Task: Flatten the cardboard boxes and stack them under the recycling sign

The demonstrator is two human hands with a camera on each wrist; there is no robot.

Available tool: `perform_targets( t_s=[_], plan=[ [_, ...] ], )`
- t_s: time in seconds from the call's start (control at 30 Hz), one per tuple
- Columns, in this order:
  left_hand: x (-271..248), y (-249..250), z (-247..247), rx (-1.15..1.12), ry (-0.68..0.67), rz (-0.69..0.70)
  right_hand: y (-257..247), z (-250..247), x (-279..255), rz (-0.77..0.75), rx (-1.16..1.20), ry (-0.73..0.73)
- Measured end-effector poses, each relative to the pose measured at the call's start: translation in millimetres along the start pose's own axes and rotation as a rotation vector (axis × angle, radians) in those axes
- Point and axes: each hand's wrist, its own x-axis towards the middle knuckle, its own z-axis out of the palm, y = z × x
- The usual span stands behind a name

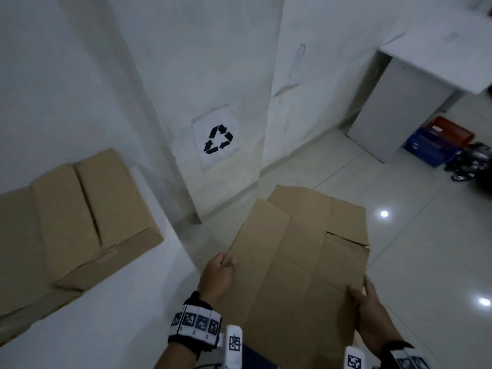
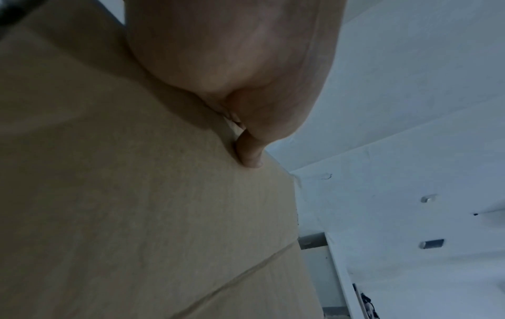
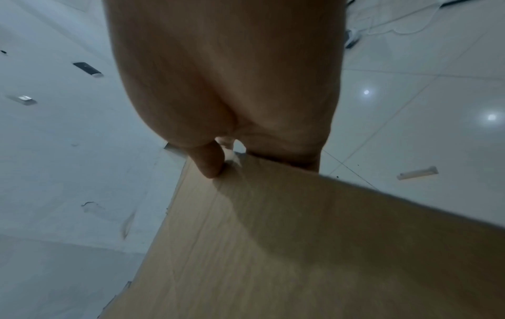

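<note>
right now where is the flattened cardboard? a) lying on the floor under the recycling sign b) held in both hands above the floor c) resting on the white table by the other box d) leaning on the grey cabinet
b: the left hand and right hand each grip an edge of the flattened cardboard, short of the recycling sign.

Flattened cardboard box (image 1: pixel 300 262) occupied the near centre, above the floor (image 1: pixel 415 262), with the left hand (image 1: pixel 217 278) at its left edge and the right hand (image 1: pixel 368 312) at its near right corner. The recycling sign (image 1: pixel 217 138) was on the wall (image 1: pixel 207 62) beyond it, far centre. An unflattened box (image 1: pixel 80 217) sat to the left on a raised surface (image 1: pixel 106 315). A cabinet (image 1: pixel 399 110) stood far right, with stacked crates (image 1: pixel 436 142) on the floor just right of it.
</note>
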Motion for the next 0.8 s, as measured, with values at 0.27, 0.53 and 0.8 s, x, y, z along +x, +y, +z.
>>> perform_targets(
  t_s=[0.27,0.53,0.8],
  plan=[
    [80.6,53.6,68.9,-0.048,-0.062,-0.123,-78.4,-17.7,90.3,0.121,-0.158,0.11],
    [117.6,42.1,80.3,-0.068,0.042,-0.308,-122.6,25.8,168.9,0.268,-0.348,-0.09],
    [157.2,-35.3,139.3,-0.191,0.207,-0.54,-100.6,98.8,315.5,0.157,-0.708,-0.444]
  ],
)
